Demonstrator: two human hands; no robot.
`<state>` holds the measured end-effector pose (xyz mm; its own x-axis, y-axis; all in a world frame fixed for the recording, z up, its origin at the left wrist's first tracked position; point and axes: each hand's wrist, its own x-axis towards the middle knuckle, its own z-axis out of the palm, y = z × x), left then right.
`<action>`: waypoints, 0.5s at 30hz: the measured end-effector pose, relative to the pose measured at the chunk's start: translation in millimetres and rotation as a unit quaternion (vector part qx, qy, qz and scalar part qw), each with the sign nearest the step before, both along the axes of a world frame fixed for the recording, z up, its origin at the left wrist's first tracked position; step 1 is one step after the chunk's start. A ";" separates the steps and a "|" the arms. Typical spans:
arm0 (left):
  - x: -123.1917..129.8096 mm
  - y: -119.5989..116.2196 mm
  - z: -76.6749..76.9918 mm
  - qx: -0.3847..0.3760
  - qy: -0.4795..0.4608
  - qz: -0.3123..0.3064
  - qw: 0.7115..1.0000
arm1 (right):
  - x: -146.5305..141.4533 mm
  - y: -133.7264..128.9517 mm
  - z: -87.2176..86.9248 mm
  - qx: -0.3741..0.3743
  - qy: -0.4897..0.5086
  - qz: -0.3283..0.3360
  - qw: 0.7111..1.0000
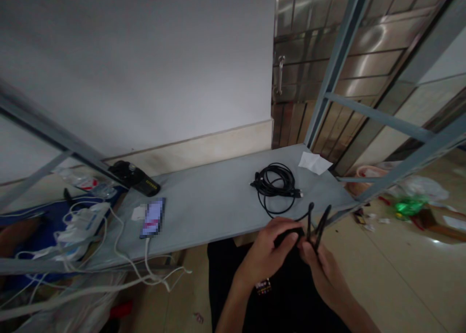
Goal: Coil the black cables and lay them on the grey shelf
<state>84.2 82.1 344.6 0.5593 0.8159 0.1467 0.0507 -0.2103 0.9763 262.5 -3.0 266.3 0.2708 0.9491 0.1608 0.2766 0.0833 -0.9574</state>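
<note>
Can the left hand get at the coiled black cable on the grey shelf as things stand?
Probably yes. The coiled black cable lies in the open on the grey shelf, just beyond the left hand, with nothing between them. But that hand already grips another black cable together with the right hand.

Matt grey table (218, 202), glossy black cable (276, 185) (rubbery), shiny metal door (309, 56).
</note>
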 end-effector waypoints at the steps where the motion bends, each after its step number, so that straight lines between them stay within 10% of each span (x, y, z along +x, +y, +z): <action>1: -5.7 -0.5 -10.1 -0.019 0.000 0.027 0.999 | -0.6 0.3 7.9 0.002 0.028 -0.022 0.999; 9: -39.2 -12.8 -124.7 -0.213 -0.085 0.227 0.947 | 18.3 -5.3 89.3 0.137 0.259 -0.068 0.954; 15: -4.9 15.9 -100.9 -0.317 -0.203 0.136 0.917 | 16.4 -25.7 115.3 0.143 0.206 -0.033 0.967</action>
<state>79.3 98.0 243.8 0.3270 0.9102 -0.2542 -0.3765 0.3722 0.8484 278.9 -28.7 381.6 0.4258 0.8605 0.2796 -0.1107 0.3563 -0.9278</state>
